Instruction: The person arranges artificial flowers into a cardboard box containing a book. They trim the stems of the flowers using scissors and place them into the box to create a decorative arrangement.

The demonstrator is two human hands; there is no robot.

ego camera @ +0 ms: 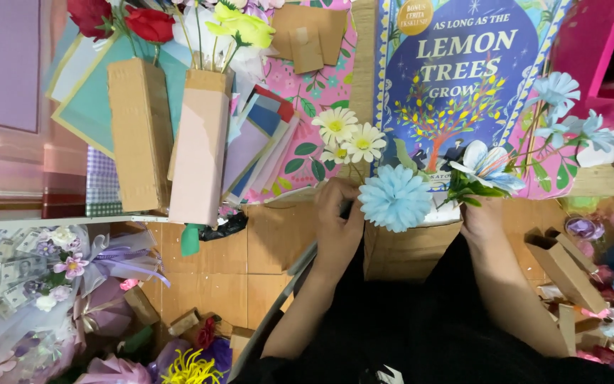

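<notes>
Flowers [395,197], paper and light, sit between our hands in front of the blue book [456,78]. Our left hand [337,213] grips the stems; our right hand [481,213] closes on green leaves [472,190]. Petals look crushable, so we judge stems the safest hold.

1. The round, fluffy light blue paper flower [395,198] has lots of thin petals packed close together. Its full face looks up at the camera. It sits just to the right of the left hand [337,226], touching it.
2. The white and blue paper flower with green leaves [487,169] has wide, soft petals, white with blue edges. Its petals spread out to the right. Green leaves bunch up under it. It sits right above the right hand [482,220], which holds it from below.
3. The two flowers are near each other, side by side, over a brown cardboard box [406,252].
</notes>
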